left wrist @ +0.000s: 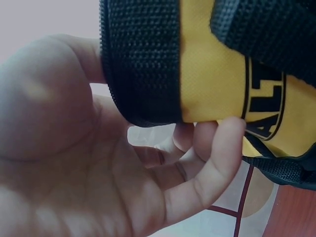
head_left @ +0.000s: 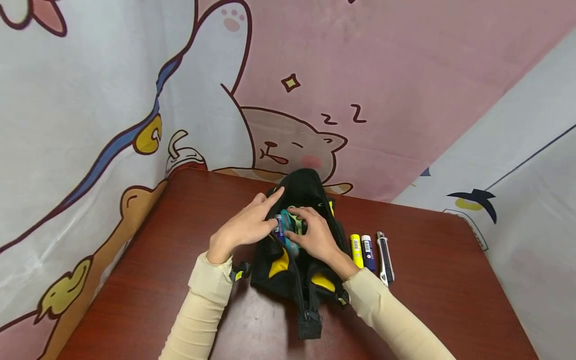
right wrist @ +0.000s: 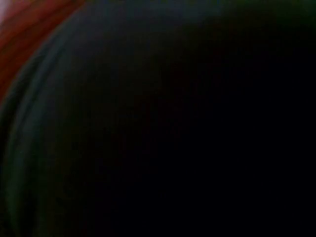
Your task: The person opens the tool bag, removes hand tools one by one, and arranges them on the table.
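Note:
A black and yellow zippered tool bag (head_left: 279,264) lies open on the table. My left hand (head_left: 245,227) grips its left edge. In the left wrist view, the fingers (left wrist: 224,153) curl along the yellow outer side, and the thumb passes behind the zippered rim. My right hand (head_left: 317,237) reaches inside with bent fingers, at a teal thing (head_left: 292,246) and a light green thing (head_left: 299,228); whether it pinches either is unclear. Beside them in the bag stands a blue glue stick (head_left: 278,231). The right wrist view is nearly all dark, showing a blurred bag edge (right wrist: 24,123).
Right of the bag, a yellow glue stick (head_left: 356,250), a dark blue glue stick (head_left: 368,252) and a white and black utility knife (head_left: 385,260) lie in a row on the reddish-brown table (head_left: 441,290). A cartoon-printed cloth (head_left: 382,60) hangs behind the table.

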Demonstrator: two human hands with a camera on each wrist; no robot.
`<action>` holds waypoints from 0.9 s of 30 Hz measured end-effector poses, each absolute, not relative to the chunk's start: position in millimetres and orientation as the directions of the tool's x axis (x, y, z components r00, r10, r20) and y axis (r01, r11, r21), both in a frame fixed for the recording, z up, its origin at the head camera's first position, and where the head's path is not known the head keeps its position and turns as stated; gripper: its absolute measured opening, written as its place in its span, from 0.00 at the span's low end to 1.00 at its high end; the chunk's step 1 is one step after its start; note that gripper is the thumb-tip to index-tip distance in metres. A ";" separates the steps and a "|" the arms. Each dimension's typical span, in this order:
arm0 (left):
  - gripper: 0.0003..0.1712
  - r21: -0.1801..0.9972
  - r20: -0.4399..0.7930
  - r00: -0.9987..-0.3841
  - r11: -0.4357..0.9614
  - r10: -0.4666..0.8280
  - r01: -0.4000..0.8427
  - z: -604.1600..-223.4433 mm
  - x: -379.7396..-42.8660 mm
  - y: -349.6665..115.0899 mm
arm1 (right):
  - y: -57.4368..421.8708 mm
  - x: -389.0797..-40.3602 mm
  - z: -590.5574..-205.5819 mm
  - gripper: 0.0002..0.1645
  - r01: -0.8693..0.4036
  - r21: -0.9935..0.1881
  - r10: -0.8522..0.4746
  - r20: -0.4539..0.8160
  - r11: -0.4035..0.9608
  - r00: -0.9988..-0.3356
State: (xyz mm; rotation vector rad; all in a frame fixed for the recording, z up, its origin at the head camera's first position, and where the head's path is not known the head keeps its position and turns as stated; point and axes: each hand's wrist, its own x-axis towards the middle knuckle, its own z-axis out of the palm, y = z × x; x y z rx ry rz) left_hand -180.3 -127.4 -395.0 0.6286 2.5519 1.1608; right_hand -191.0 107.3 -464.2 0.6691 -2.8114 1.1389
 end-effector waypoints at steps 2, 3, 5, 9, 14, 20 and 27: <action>0.46 0.762 -0.067 -0.872 0.588 0.486 0.270 -395.3 -180.4 -127.9 | 106.9 -192.4 -470.0 0.39 -0.404 -0.647 -0.390 0.175 0.647 -0.904; 0.46 0.762 -0.068 -0.872 0.589 0.485 0.268 -395.6 -180.7 -128.3 | 106.6 -193.0 -472.9 0.40 -0.406 -0.645 -0.397 0.169 0.647 -0.902; 0.47 0.762 -0.070 -0.872 0.590 0.485 0.267 -395.9 -180.7 -128.9 | 106.0 -194.1 -478.7 0.41 -0.416 -0.642 -0.413 0.166 0.643 -0.895; 0.46 0.758 -0.065 -0.869 0.590 0.490 0.277 -396.4 -181.1 -130.0 | 103.5 -197.1 -488.2 0.43 -0.447 -0.635 -0.447 0.173 0.630 -0.878; 0.46 0.762 -0.059 -0.865 0.582 0.499 0.284 -395.6 -181.5 -130.2 | 99.5 -200.9 -494.2 0.44 -0.470 -0.615 -0.468 0.179 0.633 -0.865; 0.46 0.762 -0.063 -0.865 0.584 0.498 0.280 -394.5 -181.3 -129.5 | 97.3 -201.9 -501.6 0.43 -0.491 -0.605 -0.491 0.183 0.627 -0.852; 0.47 0.756 -0.060 -0.864 0.588 0.499 0.287 -395.4 -180.9 -127.9 | 98.2 -200.9 -508.3 0.40 -0.511 -0.590 -0.499 0.201 0.625 -0.843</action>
